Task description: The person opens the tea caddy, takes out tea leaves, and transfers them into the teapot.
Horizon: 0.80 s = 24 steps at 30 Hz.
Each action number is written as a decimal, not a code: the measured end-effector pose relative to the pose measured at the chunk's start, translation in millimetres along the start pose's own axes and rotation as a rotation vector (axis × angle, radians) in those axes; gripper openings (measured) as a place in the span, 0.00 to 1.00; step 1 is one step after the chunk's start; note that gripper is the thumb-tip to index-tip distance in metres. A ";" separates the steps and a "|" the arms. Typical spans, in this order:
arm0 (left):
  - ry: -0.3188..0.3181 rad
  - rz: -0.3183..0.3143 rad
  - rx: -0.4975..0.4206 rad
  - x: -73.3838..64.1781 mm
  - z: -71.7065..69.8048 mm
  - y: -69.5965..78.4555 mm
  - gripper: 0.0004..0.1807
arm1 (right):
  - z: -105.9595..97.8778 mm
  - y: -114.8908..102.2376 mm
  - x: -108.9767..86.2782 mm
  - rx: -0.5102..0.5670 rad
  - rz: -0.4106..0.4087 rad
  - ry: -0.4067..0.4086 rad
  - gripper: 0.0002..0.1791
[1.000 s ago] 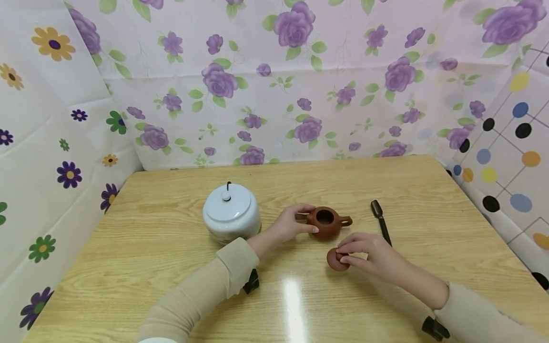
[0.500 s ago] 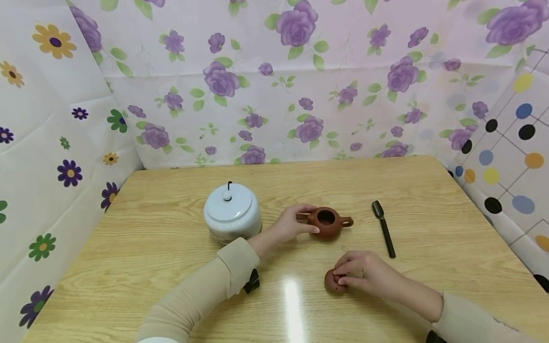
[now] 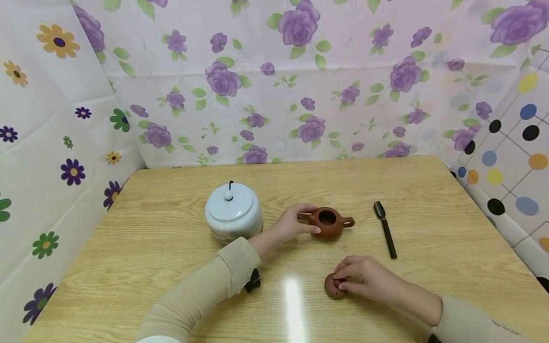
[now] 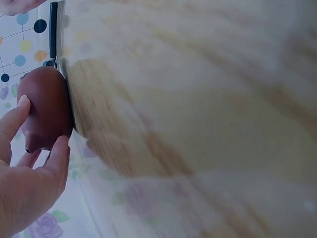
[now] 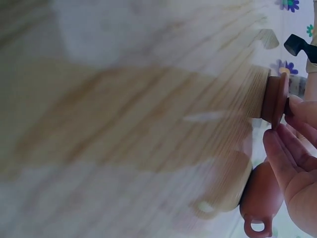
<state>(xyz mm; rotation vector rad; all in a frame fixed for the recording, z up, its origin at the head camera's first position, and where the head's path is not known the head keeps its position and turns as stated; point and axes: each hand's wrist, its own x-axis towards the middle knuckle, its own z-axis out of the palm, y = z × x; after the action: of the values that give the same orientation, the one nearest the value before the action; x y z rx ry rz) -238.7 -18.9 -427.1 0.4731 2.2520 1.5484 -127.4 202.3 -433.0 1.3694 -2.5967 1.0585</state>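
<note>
A brown clay teapot (image 3: 331, 234) without its lid on stands on the table, its dark round opening facing up and its handle to the right. My left hand (image 3: 291, 223) grips it from the spout side, with the thumb on the near wall. In the left wrist view the fingers lie around the spout of the teapot (image 4: 48, 101). Nearer the front, my right hand (image 3: 369, 278) pinches the knob of the teapot lid (image 3: 332, 287). The right wrist view shows the lid (image 5: 279, 101) with its rim right at the tabletop, beside the teapot.
Left of the teapot stands a white lidded jar (image 3: 233, 214), close behind the left forearm. A dark tea scoop (image 3: 387, 231) lies to the right of the teapot. Flower-patterned cloth (image 3: 257, 109) hangs behind the wooden table (image 3: 171, 267), with patterned cloths at both sides.
My right hand has brought the lid toward the table's front edge, away from the teapot, and slowed there. The left hand stays on the teapot.
</note>
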 end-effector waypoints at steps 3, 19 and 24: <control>0.005 -0.002 0.010 -1.4 -0.4 1.8 0.31 | 0.3 0.1 -0.7 0.002 0.020 -0.006 0.07; 0.053 0.136 0.167 -14.9 -31.9 44.1 0.29 | -14.0 -17.1 11.0 -0.123 0.022 0.121 0.12; 0.093 0.172 0.196 -27.1 -49.1 60.8 0.27 | -14.2 -20.4 20.5 -0.125 0.010 0.197 0.16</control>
<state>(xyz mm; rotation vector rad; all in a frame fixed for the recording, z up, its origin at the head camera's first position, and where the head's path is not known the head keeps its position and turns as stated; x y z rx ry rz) -234.2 -50.8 -351.0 0.6785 2.5069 1.4618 -128.9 187.8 -404.3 1.1635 -2.4832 0.9601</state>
